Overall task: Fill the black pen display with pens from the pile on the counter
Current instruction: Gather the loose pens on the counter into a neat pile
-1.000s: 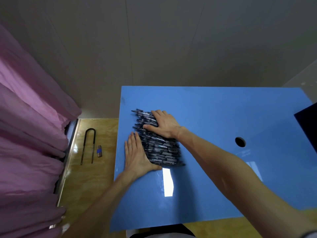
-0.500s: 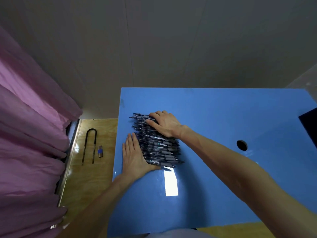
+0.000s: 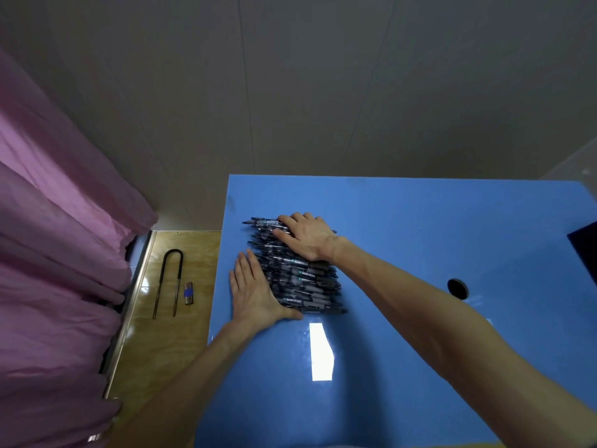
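A pile of dark pens (image 3: 303, 279) lies on the blue counter (image 3: 403, 237), stacked side by side near its left edge. My left hand (image 3: 255, 295) lies flat with straight fingers against the pile's left side, thumb along its near edge. My right hand (image 3: 307, 236) rests palm down on the far top part of the pile, fingers spread over the pens. A dark corner of the black pen display (image 3: 584, 247) shows at the right edge of the view; the rest is out of frame.
A round hole (image 3: 457, 287) sits in the counter right of the pile. Left of the counter, a wooden surface (image 3: 174, 344) carries a dark U-shaped metal bar (image 3: 168, 282) and a small blue-banded object (image 3: 189, 293). A pink curtain (image 3: 55, 253) hangs at far left.
Both hands have stayed on the pile, squeezing the pens into a tighter stack. The camera has tilted a little, so the counter sits lower in view.
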A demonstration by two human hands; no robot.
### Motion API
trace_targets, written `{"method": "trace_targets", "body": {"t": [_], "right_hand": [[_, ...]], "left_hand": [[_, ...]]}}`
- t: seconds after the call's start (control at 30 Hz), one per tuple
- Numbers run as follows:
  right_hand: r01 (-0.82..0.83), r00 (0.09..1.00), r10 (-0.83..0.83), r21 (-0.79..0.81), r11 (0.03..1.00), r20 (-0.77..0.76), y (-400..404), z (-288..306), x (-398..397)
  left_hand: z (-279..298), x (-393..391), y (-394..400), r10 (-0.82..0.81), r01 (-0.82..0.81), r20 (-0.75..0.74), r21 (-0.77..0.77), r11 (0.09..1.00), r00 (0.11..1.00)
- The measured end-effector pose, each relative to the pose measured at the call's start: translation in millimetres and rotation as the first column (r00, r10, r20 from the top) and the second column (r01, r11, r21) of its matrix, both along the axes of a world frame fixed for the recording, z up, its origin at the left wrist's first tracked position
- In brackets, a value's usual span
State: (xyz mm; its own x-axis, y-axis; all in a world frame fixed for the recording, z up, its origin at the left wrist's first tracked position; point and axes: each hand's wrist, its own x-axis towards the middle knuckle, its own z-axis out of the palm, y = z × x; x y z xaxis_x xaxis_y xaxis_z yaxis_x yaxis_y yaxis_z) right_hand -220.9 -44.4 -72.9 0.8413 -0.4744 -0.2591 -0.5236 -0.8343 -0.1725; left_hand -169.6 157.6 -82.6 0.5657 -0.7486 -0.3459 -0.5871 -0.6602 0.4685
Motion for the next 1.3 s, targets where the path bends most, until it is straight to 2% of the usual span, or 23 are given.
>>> {"method": "trace_targets", "body": {"t": [0.5,0.73,0.87,1.0,1.2,1.3], "right_hand": [[0.073,0.996,-0.075,0.049,0.996,0.037,-9,3,8],[0.193,0.98,-0.197,0.151,0.97,0.017,-14,6,23],[0.165,0.983,-0.174,0.132,0.977,0.059,-15,16,23],[0.113,0.987,-0.124,0.11,0.987,0.102,-6,15,8],[0.04,0.971,-0.027,-0.05,0.998,0.239,12,2,-18],[0.064,0.961,-0.043,-0.068,0.996,0.274,16,2,-23]], "left_hand": [[-4,-7,24,-0.063,0.064,0.026,-0.058,0.996,0.998],[-11,-9,24,-0.053,0.055,0.021,-0.089,0.995,0.998],[-14,-10,19,-0.016,0.016,0.007,-0.129,0.991,1.0],[-12,-10,14,-0.045,0.046,0.008,-0.155,0.987,0.999],[-14,-11,16,-0.048,0.051,0.019,-0.163,0.985,0.999],[-14,-10,15,-0.06,0.066,0.041,-0.159,0.985,0.997]]}}
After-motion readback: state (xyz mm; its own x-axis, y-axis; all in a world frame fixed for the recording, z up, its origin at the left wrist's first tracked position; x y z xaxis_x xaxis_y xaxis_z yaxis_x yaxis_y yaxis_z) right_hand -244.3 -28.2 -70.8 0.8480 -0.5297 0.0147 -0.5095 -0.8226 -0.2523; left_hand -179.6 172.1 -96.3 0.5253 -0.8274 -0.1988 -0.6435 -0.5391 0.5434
